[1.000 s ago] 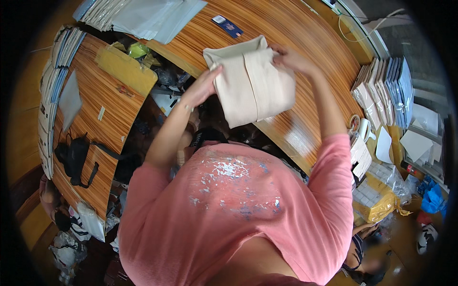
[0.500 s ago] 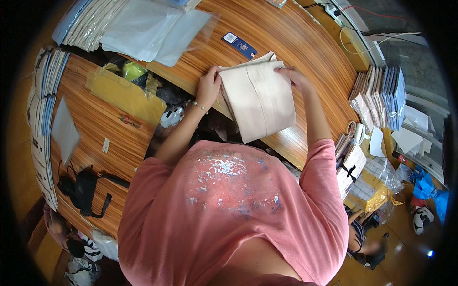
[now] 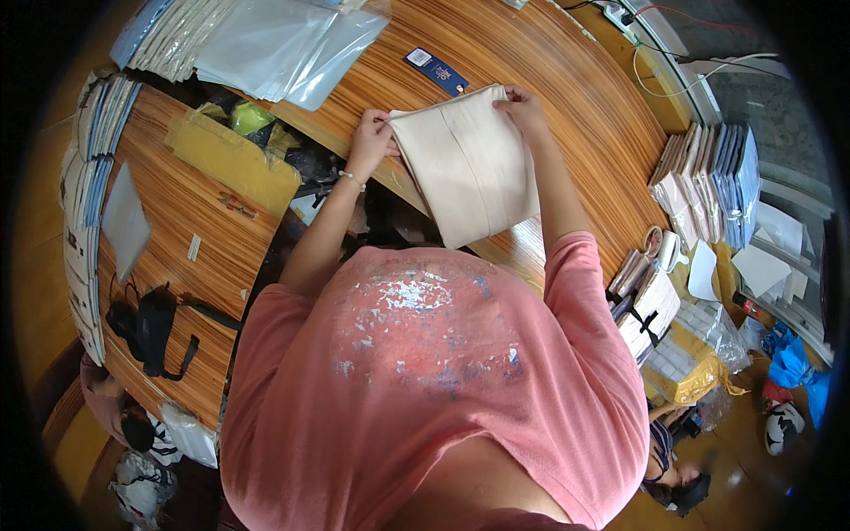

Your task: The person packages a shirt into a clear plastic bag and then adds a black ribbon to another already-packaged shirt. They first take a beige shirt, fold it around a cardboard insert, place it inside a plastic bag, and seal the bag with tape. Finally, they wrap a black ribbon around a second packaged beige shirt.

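Observation:
A folded beige garment (image 3: 467, 164) lies across the near edge of the wooden table, its lower corner reaching past the edge toward my shirt. A long seam or fold line runs down its face. My left hand (image 3: 372, 142), with a beaded bracelet on the wrist, pinches the far left corner. At the far right corner, my right hand (image 3: 522, 111) grips the cloth between thumb and fingers. Just beyond the garment, a dark blue hang tag (image 3: 436, 72) rests flat on the table.
Clear plastic bags (image 3: 266, 53) lie at the far left beside packed garment stacks (image 3: 168, 44). More folded stacks (image 3: 708, 181) and a tape roll (image 3: 652, 239) stand at right. A black bag (image 3: 155, 332) lies on the left table. Two other people appear at the lower edges.
Both hands have shifted slightly left with the garment. Its far edge now looks straighter, and the flap that stuck up there is flattened. My right hand has moved to the far corner.

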{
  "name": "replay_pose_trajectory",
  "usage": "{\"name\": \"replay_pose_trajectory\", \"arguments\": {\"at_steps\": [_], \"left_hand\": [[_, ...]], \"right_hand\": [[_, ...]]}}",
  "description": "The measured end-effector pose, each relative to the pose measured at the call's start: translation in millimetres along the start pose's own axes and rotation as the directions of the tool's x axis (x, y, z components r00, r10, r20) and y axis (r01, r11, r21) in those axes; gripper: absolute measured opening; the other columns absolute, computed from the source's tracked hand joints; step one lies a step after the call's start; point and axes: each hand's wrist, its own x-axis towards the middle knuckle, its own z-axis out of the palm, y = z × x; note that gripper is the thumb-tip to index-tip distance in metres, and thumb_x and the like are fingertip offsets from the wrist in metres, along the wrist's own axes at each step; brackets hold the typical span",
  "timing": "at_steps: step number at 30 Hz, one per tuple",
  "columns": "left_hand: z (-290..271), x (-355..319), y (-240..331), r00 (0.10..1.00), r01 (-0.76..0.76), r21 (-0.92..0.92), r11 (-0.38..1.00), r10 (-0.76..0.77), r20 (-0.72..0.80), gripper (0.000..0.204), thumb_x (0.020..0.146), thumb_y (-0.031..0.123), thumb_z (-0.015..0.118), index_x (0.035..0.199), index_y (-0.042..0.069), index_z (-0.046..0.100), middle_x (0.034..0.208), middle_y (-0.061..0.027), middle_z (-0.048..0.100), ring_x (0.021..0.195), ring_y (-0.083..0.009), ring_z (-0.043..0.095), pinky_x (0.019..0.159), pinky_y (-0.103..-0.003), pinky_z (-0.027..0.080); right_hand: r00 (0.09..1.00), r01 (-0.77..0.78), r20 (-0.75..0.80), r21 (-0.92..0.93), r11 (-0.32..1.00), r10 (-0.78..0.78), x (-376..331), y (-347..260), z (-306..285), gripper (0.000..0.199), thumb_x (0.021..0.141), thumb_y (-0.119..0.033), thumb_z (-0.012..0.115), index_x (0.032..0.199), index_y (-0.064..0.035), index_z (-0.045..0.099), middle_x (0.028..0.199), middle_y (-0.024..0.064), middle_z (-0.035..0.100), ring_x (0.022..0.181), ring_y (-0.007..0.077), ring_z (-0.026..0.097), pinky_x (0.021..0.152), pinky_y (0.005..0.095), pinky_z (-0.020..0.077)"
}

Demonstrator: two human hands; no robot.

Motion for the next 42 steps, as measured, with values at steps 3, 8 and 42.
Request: {"name": "replay_pose_trajectory", "arguments": {"at_steps": [3,8,42], "left_hand": [[-1.0,-10.8,15.7,0.842,-0.328,0.760,0.561,0.538,-0.033,0.020,0.087,0.019,0.056,0.096,0.001,0.051,0.078,-0.0135,0.056,0.063,-0.0249,0.063,0.054,-0.034,0.052],[11.4,-1.7,15.8,0.846,-0.328,0.888,0.321,0.518,0.125,0.022,0.085,0.020,0.062,0.093,0.000,0.056,0.081,-0.0096,0.060,0.074,-0.0205,0.061,0.066,-0.029,0.048],[35.5,-74.5,-17.0,0.768,0.044,0.664,0.746,-0.450,0.455,0.021,0.080,0.014,0.068,0.091,0.000,0.058,0.072,-0.0055,0.060,0.063,-0.0096,0.054,0.056,-0.025,0.044]], "right_hand": [[0.969,0.137,-0.143,-0.372,0.918,-0.203,5.9,9.9,3.4,0.029,0.066,-0.002,0.074,0.093,0.0007,0.065,0.085,0.0076,0.065,0.075,0.0133,0.061,0.069,0.0267,0.0490],[0.999,-0.047,-0.008,-0.376,0.925,0.047,15.6,4.9,-11.6,0.033,0.067,-0.012,0.077,0.095,-0.0017,0.062,0.086,0.0060,0.064,0.069,0.0129,0.058,0.065,0.0267,0.0469],[0.872,-0.471,-0.057,0.171,0.865,0.486,-304.6,66.1,-57.5,0.026,0.076,-0.002,0.070,0.095,-0.0005,0.052,0.065,0.0018,0.057,0.054,0.0052,0.049,0.044,0.0207,0.0363]]}}
